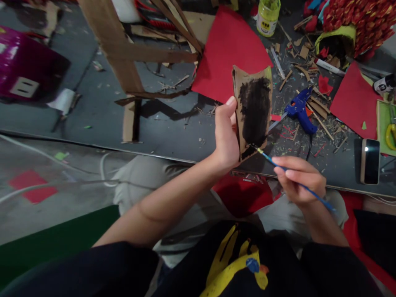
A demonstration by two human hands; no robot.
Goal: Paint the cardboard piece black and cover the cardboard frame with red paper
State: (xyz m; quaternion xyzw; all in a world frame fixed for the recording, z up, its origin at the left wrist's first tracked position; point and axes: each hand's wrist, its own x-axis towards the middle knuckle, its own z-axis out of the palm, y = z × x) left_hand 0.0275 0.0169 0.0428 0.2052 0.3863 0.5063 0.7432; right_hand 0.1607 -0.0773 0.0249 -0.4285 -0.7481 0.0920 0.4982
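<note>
My left hand [227,134] grips a curved piece of cardboard [255,109] by its left edge, thumb on the near side. Black paint covers most of the inner face, while bare brown shows along the borders. Between the fingers of my right hand [300,179] is a thin blue paintbrush [272,161], its tip touching the lower part of the cardboard. The fingers of my left hand behind the cardboard are hidden.
A blue glue gun [301,109] lies right of the cardboard, among scraps. Red paper [229,53], a yellow-green paint jar [268,18], a cardboard frame [123,62], a purple box [23,64] and a phone [370,161] are on the dark table [173,136].
</note>
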